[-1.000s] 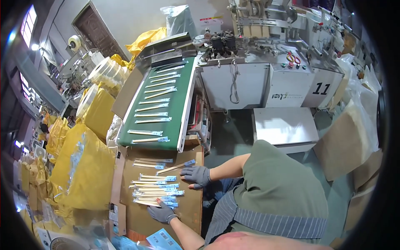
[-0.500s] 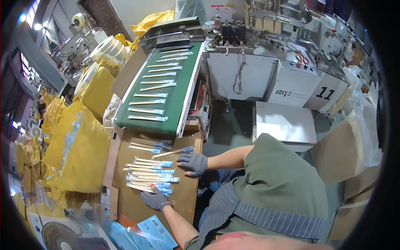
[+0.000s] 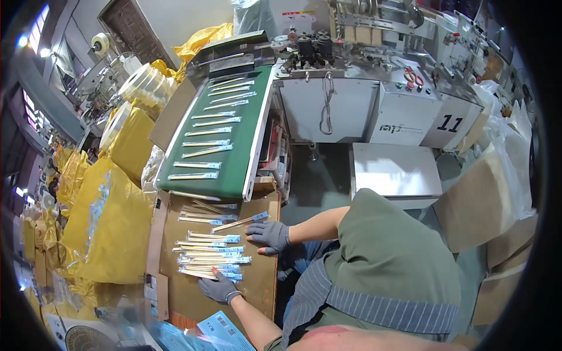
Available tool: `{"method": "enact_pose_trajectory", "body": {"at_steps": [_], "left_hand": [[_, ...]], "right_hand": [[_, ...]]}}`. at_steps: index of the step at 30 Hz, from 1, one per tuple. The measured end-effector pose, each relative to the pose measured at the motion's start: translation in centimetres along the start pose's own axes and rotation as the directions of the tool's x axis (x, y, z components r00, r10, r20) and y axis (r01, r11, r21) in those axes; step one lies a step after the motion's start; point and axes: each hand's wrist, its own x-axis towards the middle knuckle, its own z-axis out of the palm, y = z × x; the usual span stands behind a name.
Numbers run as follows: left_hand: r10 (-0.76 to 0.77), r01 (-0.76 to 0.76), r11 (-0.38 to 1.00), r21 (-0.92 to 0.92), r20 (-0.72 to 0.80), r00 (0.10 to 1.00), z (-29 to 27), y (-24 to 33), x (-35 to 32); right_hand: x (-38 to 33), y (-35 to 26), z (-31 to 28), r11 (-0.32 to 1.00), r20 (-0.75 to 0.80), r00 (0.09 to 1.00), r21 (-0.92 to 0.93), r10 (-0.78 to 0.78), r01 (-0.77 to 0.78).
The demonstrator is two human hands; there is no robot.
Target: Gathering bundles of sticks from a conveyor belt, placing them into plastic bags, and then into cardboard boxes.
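Observation:
Wrapped chopsticks with pale blue ends lie in a loose pile (image 3: pixel 211 257) on a brown cardboard-lined tray (image 3: pixel 252 298). My left hand (image 3: pixel 219 289), in a grey glove with bare fingertips, rests at the pile's near edge. Its fingers are apart, and a fingertip touches the lowest packs. On the pile's right, my right hand (image 3: pixel 268 236), gloved alike, lies with fingers stretched out and nothing in them. A single slanted chopstick pack (image 3: pixel 240 222) lies just beyond its fingertips. Further up the tray is a smaller group of packs (image 3: pixel 202 217).
A green conveyor belt (image 3: pixel 234 131) carries spaced chopstick packs down to the tray. One pack (image 3: pixel 196 196) is at its lower end. Yellow sacks (image 3: pixel 111 228) stand at left, blue printed sheets (image 3: pixel 225 332) lie below, and a white machine (image 3: pixel 404 114) stands at back right.
Packs on the belt have moved down toward the tray, and one has reached the belt's end. Both hands stay nearly where they were beside the pile. The view has shifted slightly.

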Motion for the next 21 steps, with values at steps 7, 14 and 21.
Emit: {"method": "enact_pose_trajectory", "body": {"at_steps": [7, 14, 21], "left_hand": [[-0.007, 0.007, 1.0, 0.011, 0.029, 1.0, 0.5, -0.4, 0.1], [0.007, -0.007, 1.0, 0.027, -0.007, 1.0, 1.0, -0.9, 0.0], [0.008, -0.008, 1.0, 0.022, 0.023, 1.0, 0.6, -0.6, 0.0]], "right_hand": [[0.0, -0.1, -0.3, 0.999, 0.042, 0.999, 0.004, 0.033, -0.033], [0.0, -0.1, -0.1, 1.0, 0.036, 0.999, -0.002, 0.021, -0.021], [0.0, 0.1, 0.0, 1.0, 0.018, 1.0, -0.007, 0.013, -0.013]]}}
